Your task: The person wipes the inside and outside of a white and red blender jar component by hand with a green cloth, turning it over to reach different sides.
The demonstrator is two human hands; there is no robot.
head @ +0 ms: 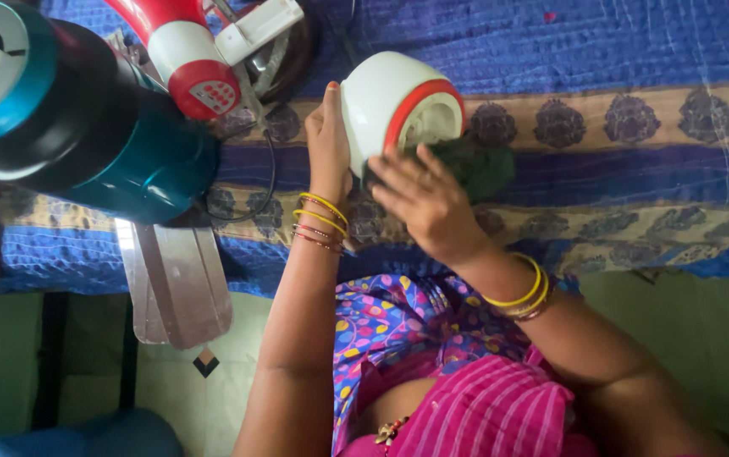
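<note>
Head camera looks steeply down, close

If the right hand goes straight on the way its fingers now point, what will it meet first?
The right hand already touches the dark green cloth. Just beyond it is the round white plastic housing with a red ring, which the left hand steadies. So the housing probably comes first, though depth is unclear.

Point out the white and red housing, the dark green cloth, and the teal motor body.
white and red housing point(386, 97), head view, on its white side.
dark green cloth point(479, 165), head view, on the bunched part right of the hand.
teal motor body point(149, 165), head view, on its lower teal shell.
</note>
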